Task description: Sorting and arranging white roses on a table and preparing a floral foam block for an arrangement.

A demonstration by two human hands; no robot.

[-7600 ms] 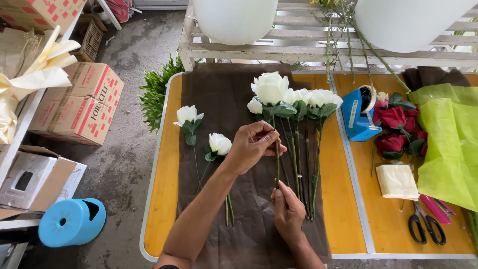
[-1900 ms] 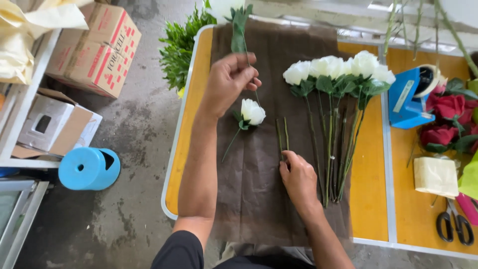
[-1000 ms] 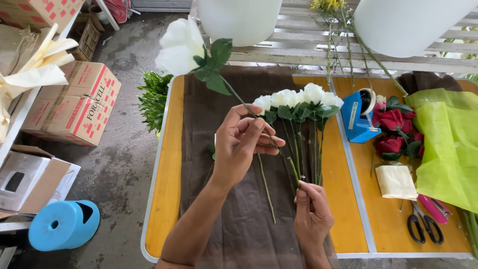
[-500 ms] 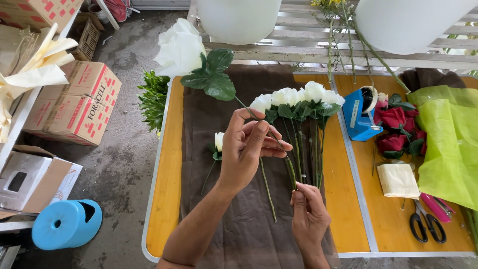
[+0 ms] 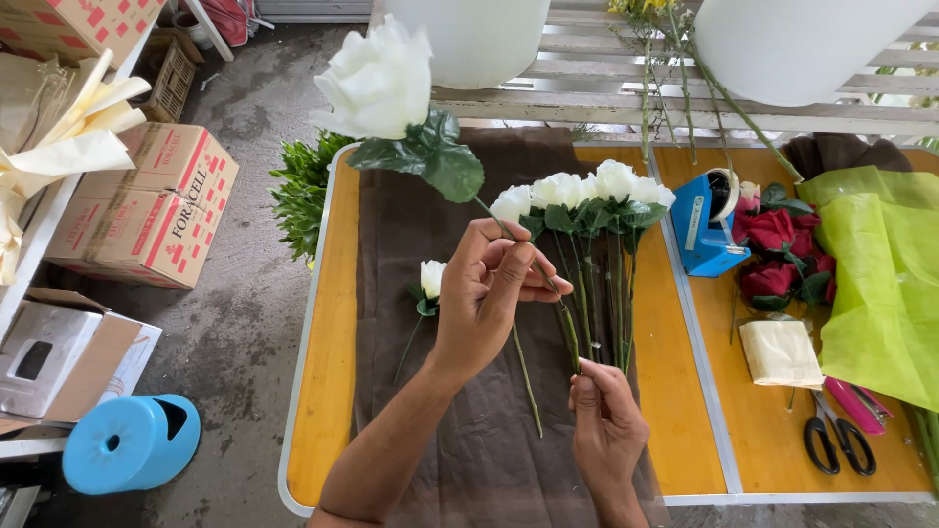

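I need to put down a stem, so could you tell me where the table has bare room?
Bare: brown cloth left of the lone white rose, and the orange strip between cloth and scissors. Crowded: the white rose row and right side.

An orange worktop (image 5: 333,372) is carrying a brown cloth (image 5: 460,450), a blue tape dispenser (image 5: 706,235), red roses (image 5: 773,256), green wrapping paper (image 5: 880,293), black scissors (image 5: 837,446) and a cream pad (image 5: 781,354).

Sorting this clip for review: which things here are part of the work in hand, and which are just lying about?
In hand:
left hand holding a white rose
right hand on bunched white roses
brown cloth
single white rose

Lying about:
scissors
blue tape dispenser
red roses
green wrapping
cardboard boxes
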